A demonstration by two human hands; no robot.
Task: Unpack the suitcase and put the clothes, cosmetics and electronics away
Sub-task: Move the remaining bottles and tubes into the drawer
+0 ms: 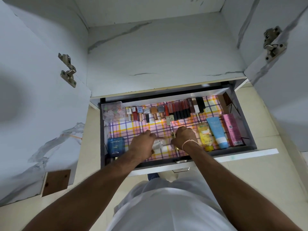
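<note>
Both hands work low in the open grey drawer [246, 148]. The right hand [184, 136] is curled round a small dark and gold cosmetic tube [173, 134], whose tip pokes out on the far side of the knuckles; its long axis runs front to back, pointing at the drawer's rear. The left hand [143, 144], just beside it, pinches a small white cosmetic item [157, 145]; which way that one points I cannot tell.

Beneath both grips lies the pink, yellow and purple checked liner [133, 129]. Beyond the hands, along the back wall, a row of lipsticks and nail polish bottles [166, 110] lies lengthwise. Outward of the right hand sit a yellow pouch [205, 136], a blue tube [217, 130] and a pink box [232, 130]. Outward of the left lies a blue perfume box [116, 146], and farther back a clear plastic box [113, 111].
</note>
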